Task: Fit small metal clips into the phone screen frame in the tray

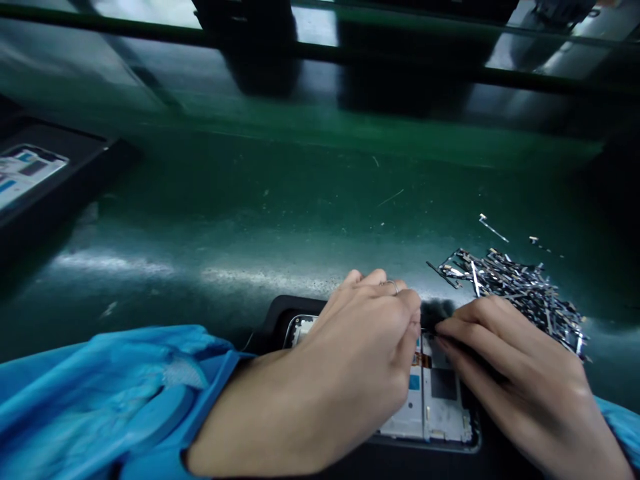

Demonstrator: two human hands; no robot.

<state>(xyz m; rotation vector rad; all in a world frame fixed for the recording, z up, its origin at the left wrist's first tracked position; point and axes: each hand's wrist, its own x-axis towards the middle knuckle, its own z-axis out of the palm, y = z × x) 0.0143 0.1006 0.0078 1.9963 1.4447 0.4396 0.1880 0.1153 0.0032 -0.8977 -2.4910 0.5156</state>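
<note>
Left hand [345, 360] curled, right hand [520, 373] pinched, can't tell on what, both over a device frame [447, 413] toward the near edge of the table [280, 200], strip pile [525, 287] just beyond.

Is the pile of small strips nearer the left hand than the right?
No, the pile lies just beyond the right hand, with the left hand farther off.

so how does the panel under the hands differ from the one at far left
The near panel is partly hidden by the left hand; the left panel has no hand over it. The left panel runs off the picture; the near panel lies within it. Both are pale with blue patches.
</note>
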